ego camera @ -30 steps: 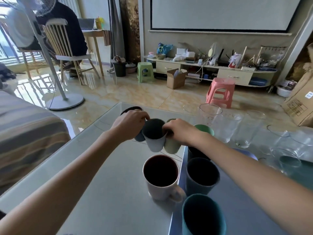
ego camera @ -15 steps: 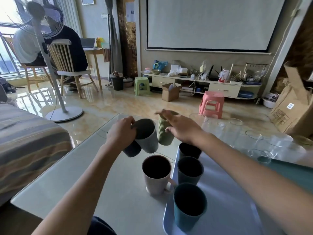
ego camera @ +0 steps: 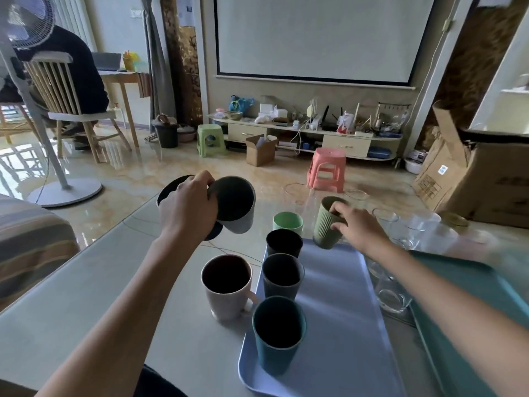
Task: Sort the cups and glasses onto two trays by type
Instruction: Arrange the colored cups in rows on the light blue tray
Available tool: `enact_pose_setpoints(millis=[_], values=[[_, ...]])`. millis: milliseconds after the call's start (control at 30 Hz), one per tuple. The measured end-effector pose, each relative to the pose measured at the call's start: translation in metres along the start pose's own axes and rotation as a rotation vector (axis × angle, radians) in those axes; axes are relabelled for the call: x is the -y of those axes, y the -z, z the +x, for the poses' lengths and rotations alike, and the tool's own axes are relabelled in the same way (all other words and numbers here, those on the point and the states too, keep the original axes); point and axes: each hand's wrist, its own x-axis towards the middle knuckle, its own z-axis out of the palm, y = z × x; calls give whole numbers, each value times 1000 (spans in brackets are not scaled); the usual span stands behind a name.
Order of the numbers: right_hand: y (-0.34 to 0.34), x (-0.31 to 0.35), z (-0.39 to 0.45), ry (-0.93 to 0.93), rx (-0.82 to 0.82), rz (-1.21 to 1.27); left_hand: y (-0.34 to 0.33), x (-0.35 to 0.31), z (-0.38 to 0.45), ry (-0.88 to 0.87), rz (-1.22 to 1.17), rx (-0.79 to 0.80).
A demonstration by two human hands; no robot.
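Cups on blue tray: three, in a row.
Left hand: up high, gripping two cups.
Right hand: holds green ribbed cup over tray's far edge.
Tabletop: one pink mug.

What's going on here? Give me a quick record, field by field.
left hand: grips two lifted cups, a grey cup and a dark cup
right hand: holds ribbed green cup over the lavender tray
on lavender tray: three dark cups in a row
off tray: pink mug, mint cup
clear glasses: on table, beside teal tray
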Motion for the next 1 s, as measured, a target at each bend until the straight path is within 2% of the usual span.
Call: enact_pose_setpoints(millis=[167, 333, 1000], values=[[-40, -15, 11, -75, 74, 45, -7, -7, 2, -48, 31, -11], [-60, -20, 23, -72, 129, -3, -19, -14, 1, -131, 48, 5], [-66, -22, 20, -22, 184, 24, -27, -16, -2, -151, 73, 90]])
